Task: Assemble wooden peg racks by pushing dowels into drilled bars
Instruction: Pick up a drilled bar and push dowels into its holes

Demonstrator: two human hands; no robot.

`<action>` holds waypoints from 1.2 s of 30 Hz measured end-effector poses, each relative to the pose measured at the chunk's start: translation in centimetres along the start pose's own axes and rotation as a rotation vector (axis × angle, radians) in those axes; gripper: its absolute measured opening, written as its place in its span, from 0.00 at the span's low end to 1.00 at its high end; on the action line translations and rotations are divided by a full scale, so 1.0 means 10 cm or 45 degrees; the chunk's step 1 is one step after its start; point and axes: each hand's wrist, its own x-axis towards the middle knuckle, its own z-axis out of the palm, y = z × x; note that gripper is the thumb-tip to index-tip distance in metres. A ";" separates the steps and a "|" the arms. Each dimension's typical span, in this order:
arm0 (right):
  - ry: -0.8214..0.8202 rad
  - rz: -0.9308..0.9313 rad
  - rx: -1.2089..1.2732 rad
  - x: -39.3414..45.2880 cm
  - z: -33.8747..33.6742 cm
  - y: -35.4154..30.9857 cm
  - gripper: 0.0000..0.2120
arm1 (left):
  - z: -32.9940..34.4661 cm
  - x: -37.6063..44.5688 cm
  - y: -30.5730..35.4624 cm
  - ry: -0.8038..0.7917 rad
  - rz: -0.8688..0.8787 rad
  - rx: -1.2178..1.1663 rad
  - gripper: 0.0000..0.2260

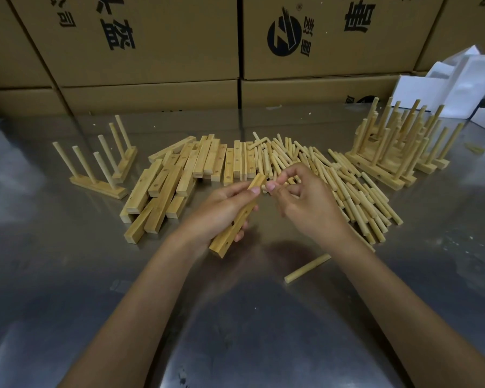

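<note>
The left hand (221,208) grips a drilled bar (237,219) with fingers curled round it, holding it tilted above the middle of the worktop (67,275), its drilled holes facing up and its far end raised toward the right hand (305,200). The right hand is just beside that raised end; its thumb and forefinger pinch a dowel (280,182), though most of the dowel is hidden by the fingers. A heap of loose bars (179,175) lies left of the hands, toward the far edge of the worktop. A heap of loose dowels (333,177) lies beside it on the right and spreads toward the right edge. One stray dowel (307,268) lies alone on the worktop, near the right forearm on the near side. Two assembled racks (101,163) with upright pegs stand near the far left corner. A larger group of finished racks (398,144) stands near the far right corner. Cardboard boxes (151,51) are stacked along the far edge, with white foam pieces (445,91) at the far right.
</note>
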 end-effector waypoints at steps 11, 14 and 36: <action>-0.147 0.173 0.451 0.11 -0.11 -0.02 0.16 | -0.28 0.04 0.01 0.073 -0.263 -0.669 0.16; -0.064 0.143 0.196 0.13 0.02 0.10 0.07 | -0.30 0.04 -0.01 0.059 -0.313 -0.778 0.18; -0.113 -0.238 -0.241 0.10 0.21 -0.24 0.08 | -0.43 0.08 -0.05 0.131 -0.262 -0.946 0.14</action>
